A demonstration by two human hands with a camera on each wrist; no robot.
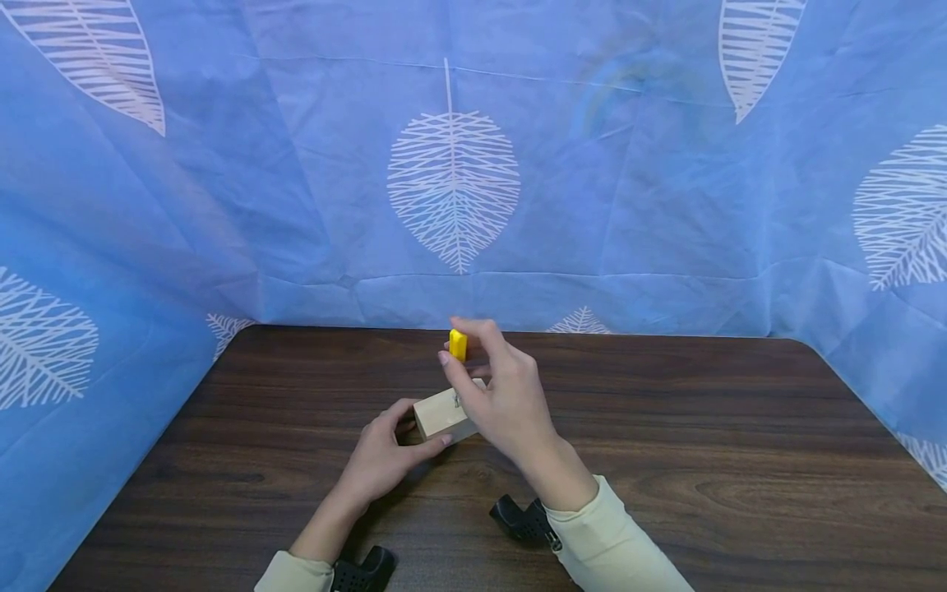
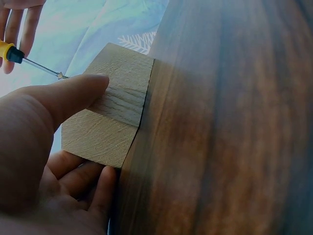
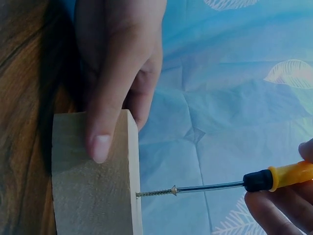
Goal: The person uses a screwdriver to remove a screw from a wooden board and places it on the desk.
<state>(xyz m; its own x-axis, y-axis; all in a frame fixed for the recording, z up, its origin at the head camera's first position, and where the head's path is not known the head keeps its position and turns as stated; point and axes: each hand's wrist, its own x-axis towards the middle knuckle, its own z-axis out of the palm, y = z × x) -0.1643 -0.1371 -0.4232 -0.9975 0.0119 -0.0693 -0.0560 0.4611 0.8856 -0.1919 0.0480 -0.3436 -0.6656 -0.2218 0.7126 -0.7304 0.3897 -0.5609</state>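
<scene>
A pale wooden block point(image 1: 440, 415) rests on the dark table. My left hand point(image 1: 381, 456) grips it from the left, thumb along the near face and fingers behind. Above the block, my right hand point(image 1: 510, 403) pinches the yellow handle of a screwdriver point(image 1: 458, 345) between thumb and fingers. In the right wrist view a brass-coloured screw point(image 3: 156, 193) stands upright out of the block's top, most of its thread showing. The screwdriver's thin metal shaft point(image 3: 210, 187) runs in line with it, tip at the screw head. The left thumb partly hides the screw in the left wrist view.
The brown wood-grain table point(image 1: 688, 444) spreads around both hands. Blue cloth point(image 1: 311, 164) with white leaf prints hangs behind and at the sides. A black wrist device point(image 1: 521, 520) is at the right cuff, another point(image 1: 364, 570) at the left.
</scene>
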